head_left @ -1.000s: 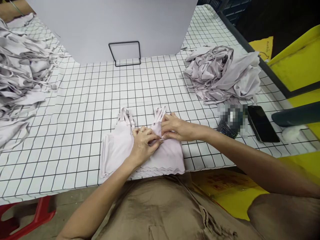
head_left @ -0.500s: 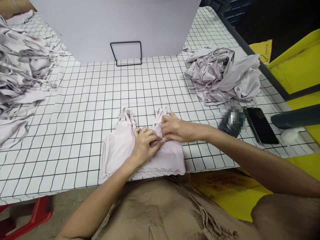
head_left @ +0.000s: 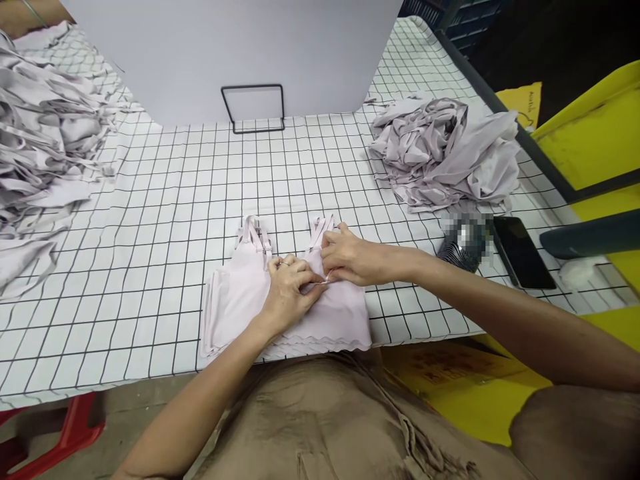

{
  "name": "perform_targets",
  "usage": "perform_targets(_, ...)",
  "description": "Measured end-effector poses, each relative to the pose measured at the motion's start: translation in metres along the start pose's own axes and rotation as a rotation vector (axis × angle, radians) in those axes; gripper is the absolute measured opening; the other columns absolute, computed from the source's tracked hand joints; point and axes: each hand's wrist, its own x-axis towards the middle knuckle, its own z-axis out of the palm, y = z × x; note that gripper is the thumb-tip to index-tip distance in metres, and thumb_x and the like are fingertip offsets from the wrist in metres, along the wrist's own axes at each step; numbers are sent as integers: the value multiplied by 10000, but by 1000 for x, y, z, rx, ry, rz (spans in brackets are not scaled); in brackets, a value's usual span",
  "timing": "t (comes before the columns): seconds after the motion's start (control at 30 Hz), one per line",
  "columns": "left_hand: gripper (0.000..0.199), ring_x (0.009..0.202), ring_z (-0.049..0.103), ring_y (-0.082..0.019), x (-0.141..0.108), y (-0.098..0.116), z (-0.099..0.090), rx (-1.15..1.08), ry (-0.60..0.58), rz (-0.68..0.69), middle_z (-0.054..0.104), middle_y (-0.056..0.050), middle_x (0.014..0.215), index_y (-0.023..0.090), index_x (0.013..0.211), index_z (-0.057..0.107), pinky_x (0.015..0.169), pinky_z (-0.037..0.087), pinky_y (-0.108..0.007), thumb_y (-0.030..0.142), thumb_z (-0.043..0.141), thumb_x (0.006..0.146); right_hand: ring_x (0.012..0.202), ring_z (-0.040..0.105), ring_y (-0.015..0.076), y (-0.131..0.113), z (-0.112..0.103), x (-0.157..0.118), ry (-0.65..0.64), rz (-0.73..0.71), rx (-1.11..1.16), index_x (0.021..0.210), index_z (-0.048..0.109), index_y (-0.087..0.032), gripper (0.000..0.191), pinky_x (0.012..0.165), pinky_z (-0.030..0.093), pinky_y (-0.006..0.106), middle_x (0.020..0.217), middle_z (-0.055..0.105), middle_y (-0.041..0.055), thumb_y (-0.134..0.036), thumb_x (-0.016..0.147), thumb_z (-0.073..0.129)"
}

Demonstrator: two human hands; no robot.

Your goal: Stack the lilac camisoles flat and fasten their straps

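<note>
A stack of pale pink bra tops (head_left: 235, 290) lies at the table's near edge, straps pointing away from me and the wavy hems towards me. My left hand (head_left: 293, 287), a ring on one finger, rests on the top one and pinches a bit of its fabric with thumb and forefinger. Close against it, my right hand (head_left: 345, 257) pinches the same spot just below the right strap (head_left: 323, 230). A small raised fold shows between the fingertips. Whether anything tiny is held there too, I cannot make out.
A loose heap of pale garments (head_left: 445, 153) lies at the back right, another heap (head_left: 45, 147) at the left. A white board (head_left: 240, 53) with a black wire stand (head_left: 257, 131) stands at the back. A phone (head_left: 524, 252) lies beside a dark, partly blurred object (head_left: 463, 250).
</note>
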Motion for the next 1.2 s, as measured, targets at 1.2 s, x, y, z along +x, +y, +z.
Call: perform_targets(1.2,47,851,577,-202,1,0,-6,-87,11,-57,694,17,764,260,827,772,909,317,-432,218,764,848,947,474,251,2,49,-16,566,5,154,888,699,-201,195,847,448,435,784,633,67,-258,986,541)
